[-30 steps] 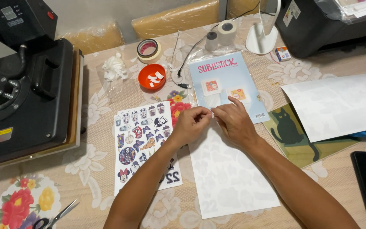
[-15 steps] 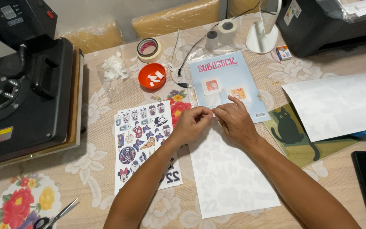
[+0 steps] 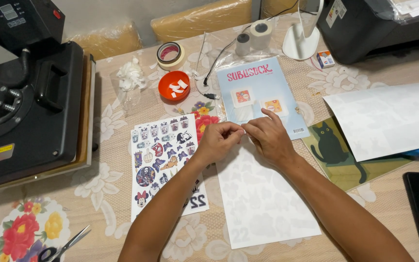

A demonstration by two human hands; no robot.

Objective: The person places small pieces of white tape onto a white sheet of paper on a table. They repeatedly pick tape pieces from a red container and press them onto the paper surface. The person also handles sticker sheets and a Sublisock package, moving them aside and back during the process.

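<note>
While two hands (image 3: 242, 138) pinch | one white sheet (image 3: 263, 199) | one sticker sheet (image 3: 163, 160)

We see a matt white paper sheet (image 3: 263, 194), a glossy printed sticker sheet (image 3: 163, 160), a smooth orange plastic bowl (image 3: 174, 86), a matt black metal press (image 3: 30, 106), and a lace-patterned tablecloth (image 3: 107, 194).

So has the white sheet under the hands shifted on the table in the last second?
No. The white sheet still lies with its left edge beside the sticker sheet and its top by the blue packet, same as before.
</note>
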